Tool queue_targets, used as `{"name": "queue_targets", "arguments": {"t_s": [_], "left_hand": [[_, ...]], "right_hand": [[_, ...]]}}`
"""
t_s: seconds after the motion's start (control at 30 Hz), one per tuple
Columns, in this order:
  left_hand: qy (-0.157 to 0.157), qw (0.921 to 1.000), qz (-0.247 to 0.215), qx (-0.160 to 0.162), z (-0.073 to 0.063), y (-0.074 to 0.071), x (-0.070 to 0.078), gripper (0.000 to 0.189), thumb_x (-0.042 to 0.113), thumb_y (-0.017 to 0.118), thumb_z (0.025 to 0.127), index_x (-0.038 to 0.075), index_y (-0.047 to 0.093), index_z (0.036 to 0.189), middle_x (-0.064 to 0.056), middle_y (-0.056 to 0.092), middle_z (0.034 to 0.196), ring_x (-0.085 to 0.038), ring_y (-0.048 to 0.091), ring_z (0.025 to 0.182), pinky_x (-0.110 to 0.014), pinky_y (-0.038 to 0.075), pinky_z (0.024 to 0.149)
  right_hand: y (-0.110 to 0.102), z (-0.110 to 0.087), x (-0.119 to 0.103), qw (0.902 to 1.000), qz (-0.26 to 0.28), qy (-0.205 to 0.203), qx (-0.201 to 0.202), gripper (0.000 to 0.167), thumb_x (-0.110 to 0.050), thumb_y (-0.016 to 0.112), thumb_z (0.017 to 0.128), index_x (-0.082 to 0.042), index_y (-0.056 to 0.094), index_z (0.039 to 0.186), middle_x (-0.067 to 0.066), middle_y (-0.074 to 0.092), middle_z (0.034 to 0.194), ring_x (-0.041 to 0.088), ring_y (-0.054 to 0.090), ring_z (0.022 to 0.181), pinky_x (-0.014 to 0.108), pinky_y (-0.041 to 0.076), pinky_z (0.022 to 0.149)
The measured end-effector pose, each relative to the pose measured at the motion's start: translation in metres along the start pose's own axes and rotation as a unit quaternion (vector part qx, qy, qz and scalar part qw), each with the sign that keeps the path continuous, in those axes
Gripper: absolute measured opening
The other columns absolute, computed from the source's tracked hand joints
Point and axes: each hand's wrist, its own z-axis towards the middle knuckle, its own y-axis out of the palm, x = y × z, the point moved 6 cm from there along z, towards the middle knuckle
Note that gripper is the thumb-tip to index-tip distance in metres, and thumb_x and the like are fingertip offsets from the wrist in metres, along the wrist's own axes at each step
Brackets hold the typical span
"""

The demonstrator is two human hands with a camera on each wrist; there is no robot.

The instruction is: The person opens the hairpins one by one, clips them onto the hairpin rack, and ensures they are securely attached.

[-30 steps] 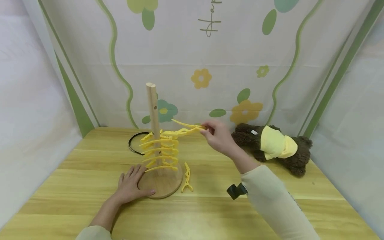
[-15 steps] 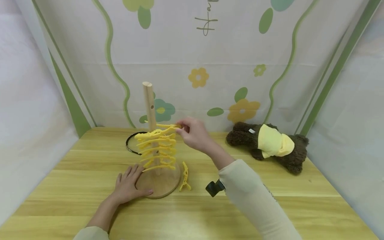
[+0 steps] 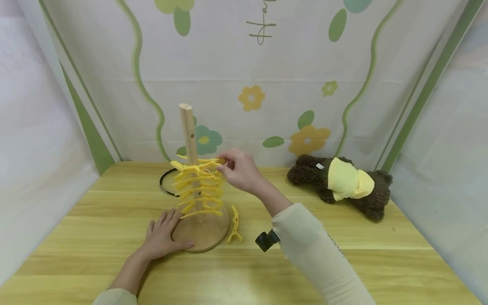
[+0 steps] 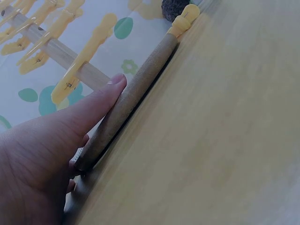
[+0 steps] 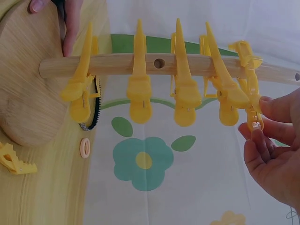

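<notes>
My right hand (image 3: 241, 171) pinches the rear end of a yellow hair clip (image 5: 251, 86), uppermost on the wooden post (image 3: 188, 131). This clip's arms spread across the post; whether they grip it I cannot tell. Several matching yellow clips (image 5: 139, 86) sit clamped in a row below it, pointing sideways. My left hand (image 3: 162, 237) rests with spread fingers on the post's round wooden base (image 3: 203, 237), its thumb (image 4: 110, 91) lying over the rim. Another hair clip (image 3: 235, 224) lies loose on the table just right of the base.
Behind the stand a black headband (image 3: 164, 184) lies on the wooden table (image 3: 84, 237). A small peach-coloured ring (image 5: 85, 148) shows near it in the right wrist view. At the right lies a dark brown plush bear (image 3: 347, 182) in a yellow top. A flowered cloth (image 3: 228, 63) hangs behind.
My right hand has moved left, bringing the hair clip from beside the post to across it. The left hand has stayed on the base. The head view has shifted slightly.
</notes>
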Motion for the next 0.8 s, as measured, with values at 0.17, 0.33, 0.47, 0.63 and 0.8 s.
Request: {"name": "queue_targets", "arguments": {"t_s": [0.17, 0.33, 0.47, 0.63, 0.8], "left_hand": [[-0.001, 1.0000, -0.004, 0.000, -0.0004, -0.0010, 0.0010, 0.094, 0.058, 0.063, 0.064, 0.006, 0.027, 0.134, -0.027, 0.019, 0.135, -0.046, 0.007, 0.121, -0.064, -0.001, 0.087], [-0.002, 1.0000, -0.005, 0.000, -0.0011, -0.0012, 0.0016, 0.093, 0.058, 0.063, 0.065, 0.006, 0.028, 0.133, -0.027, 0.019, 0.135, -0.046, 0.008, 0.121, -0.065, 0.000, 0.087], [-0.004, 1.0000, -0.004, 0.001, -0.0018, -0.0008, 0.0010, 0.092, 0.058, 0.063, 0.065, 0.007, 0.029, 0.133, -0.027, 0.020, 0.135, -0.046, 0.008, 0.121, -0.065, 0.000, 0.087], [-0.003, 1.0000, -0.008, 0.001, -0.0018, -0.0002, 0.0014, 0.093, 0.057, 0.063, 0.065, 0.006, 0.028, 0.134, -0.027, 0.020, 0.135, -0.046, 0.008, 0.121, -0.065, 0.000, 0.086], [-0.002, 1.0000, -0.007, 0.004, -0.0014, -0.0007, 0.0022, 0.094, 0.057, 0.064, 0.065, 0.006, 0.027, 0.134, -0.027, 0.020, 0.134, -0.046, 0.009, 0.121, -0.065, 0.000, 0.086]], "right_hand": [[0.0026, 0.0001, 0.0012, 1.0000, -0.002, 0.001, 0.005, 0.019, -0.010, 0.060, 0.082, 0.000, 0.061, 0.098, 0.004, 0.055, 0.082, 0.011, 0.050, 0.067, 0.019, 0.042, 0.057], [0.0030, -0.0010, 0.0009, 0.9998, 0.002, 0.014, 0.010, 0.022, -0.012, 0.060, 0.082, -0.001, 0.061, 0.101, 0.004, 0.057, 0.086, 0.011, 0.051, 0.070, 0.020, 0.043, 0.059], [0.0028, -0.0021, -0.0005, 0.9997, 0.007, 0.015, 0.015, 0.025, -0.012, 0.059, 0.083, -0.001, 0.059, 0.105, 0.005, 0.058, 0.090, 0.012, 0.051, 0.071, 0.020, 0.043, 0.060], [0.0020, -0.0033, -0.0006, 0.9996, 0.017, 0.006, 0.023, 0.026, -0.011, 0.059, 0.082, 0.000, 0.059, 0.106, 0.006, 0.058, 0.094, 0.013, 0.052, 0.072, 0.020, 0.044, 0.061], [0.0008, -0.0043, -0.0010, 0.9993, 0.023, -0.004, 0.029, 0.029, -0.012, 0.059, 0.083, 0.000, 0.057, 0.109, 0.008, 0.058, 0.101, 0.014, 0.052, 0.080, 0.021, 0.043, 0.063]]}}
